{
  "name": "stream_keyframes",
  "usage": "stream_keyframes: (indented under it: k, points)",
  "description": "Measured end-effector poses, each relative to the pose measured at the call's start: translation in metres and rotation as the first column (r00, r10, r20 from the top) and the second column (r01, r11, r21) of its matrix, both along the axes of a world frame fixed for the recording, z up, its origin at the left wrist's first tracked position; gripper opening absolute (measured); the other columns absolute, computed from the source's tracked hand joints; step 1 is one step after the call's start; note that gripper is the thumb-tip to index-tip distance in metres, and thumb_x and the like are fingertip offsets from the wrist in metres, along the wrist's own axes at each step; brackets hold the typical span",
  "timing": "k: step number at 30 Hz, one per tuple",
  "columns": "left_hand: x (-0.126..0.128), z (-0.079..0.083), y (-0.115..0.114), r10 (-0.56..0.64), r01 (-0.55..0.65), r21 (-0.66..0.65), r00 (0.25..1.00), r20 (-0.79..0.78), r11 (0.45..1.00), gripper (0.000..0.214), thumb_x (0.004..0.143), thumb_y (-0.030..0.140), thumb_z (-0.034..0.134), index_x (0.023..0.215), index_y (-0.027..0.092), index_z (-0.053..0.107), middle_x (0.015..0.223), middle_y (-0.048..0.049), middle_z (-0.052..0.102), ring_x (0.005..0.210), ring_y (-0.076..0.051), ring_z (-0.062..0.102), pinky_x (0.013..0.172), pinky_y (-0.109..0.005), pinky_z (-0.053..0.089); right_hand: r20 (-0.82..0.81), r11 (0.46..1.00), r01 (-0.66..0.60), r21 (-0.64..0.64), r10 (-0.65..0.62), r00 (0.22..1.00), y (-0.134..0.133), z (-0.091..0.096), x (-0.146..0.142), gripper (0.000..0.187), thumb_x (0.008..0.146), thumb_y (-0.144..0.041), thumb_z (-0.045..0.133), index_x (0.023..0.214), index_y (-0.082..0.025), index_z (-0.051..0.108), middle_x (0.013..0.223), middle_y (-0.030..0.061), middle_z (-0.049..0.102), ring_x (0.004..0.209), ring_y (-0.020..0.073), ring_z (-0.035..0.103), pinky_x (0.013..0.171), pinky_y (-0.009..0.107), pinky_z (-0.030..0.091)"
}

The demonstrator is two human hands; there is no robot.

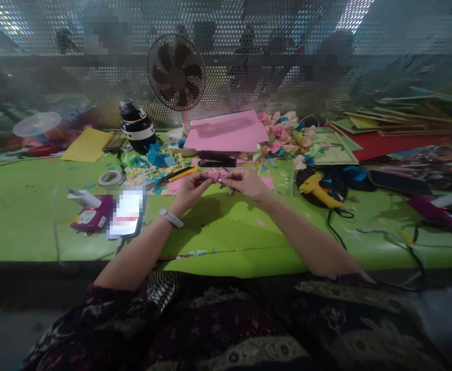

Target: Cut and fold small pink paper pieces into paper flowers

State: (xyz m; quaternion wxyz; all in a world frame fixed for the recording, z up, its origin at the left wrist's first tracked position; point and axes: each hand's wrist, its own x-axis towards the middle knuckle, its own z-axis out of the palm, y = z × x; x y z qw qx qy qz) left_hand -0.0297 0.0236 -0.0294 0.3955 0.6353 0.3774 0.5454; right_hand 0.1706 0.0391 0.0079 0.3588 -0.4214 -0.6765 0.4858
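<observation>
Both my hands meet above the green table (24,211), pinching a small folded piece of pink paper (217,175) between them. My left hand (190,189) grips its left end with closed fingers; a white band sits on that wrist. My right hand (246,184) holds the right end, fingers curled round it. More pink paper (266,181) lies flat on the table just behind my hands.
A phone (127,212) and a purple device (90,219) lie at the left. A yellow glue gun (318,188) with its cord is at the right. Behind stand a fan (176,73), a pink sheet (228,131), paper scraps, a tape roll (110,178) and stacked coloured card (399,129).
</observation>
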Motion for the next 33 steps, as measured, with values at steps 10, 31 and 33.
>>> stream_keyframes:
  k: [10,31,33]
  points:
    - [0.0008,0.0009,-0.0016,-0.001,0.001,0.009,1.000,0.027,1.000,0.027,0.080,0.042,0.074,0.085,0.016,0.068,0.084,-0.0058,0.072,0.076,-0.014,0.065,0.074,-0.028,0.052,-0.006,1.000,-0.001,0.020,0.001,1.000,-0.0023,0.0027,-0.0005,0.028,0.074,-0.044,0.081,0.082,-0.017,0.076,0.083,0.0066,0.075,0.061,0.0119,0.060,0.056,0.027,0.056]
    - [0.0015,0.0003,-0.0025,0.024,-0.024,0.004,0.999,0.023,1.000,0.034,0.077,0.050,0.075,0.084,0.017,0.069,0.084,-0.0059,0.071,0.076,-0.016,0.064,0.073,-0.030,0.052,-0.055,1.000,0.005,0.018,-0.004,0.998,-0.0021,0.0005,-0.0023,0.032,0.069,-0.047,0.083,0.078,-0.019,0.072,0.078,0.0045,0.072,0.058,0.0108,0.057,0.055,0.027,0.054]
    - [0.0012,0.0008,-0.0026,0.046,-0.045,-0.009,0.998,0.034,0.999,0.035,0.077,0.051,0.075,0.084,0.017,0.068,0.081,-0.0053,0.071,0.074,-0.015,0.063,0.070,-0.029,0.051,-0.039,0.999,0.018,0.026,-0.017,0.999,-0.0035,0.0022,-0.0031,0.034,0.068,-0.049,0.082,0.077,-0.018,0.071,0.076,0.0041,0.071,0.058,0.0110,0.057,0.054,0.027,0.054]
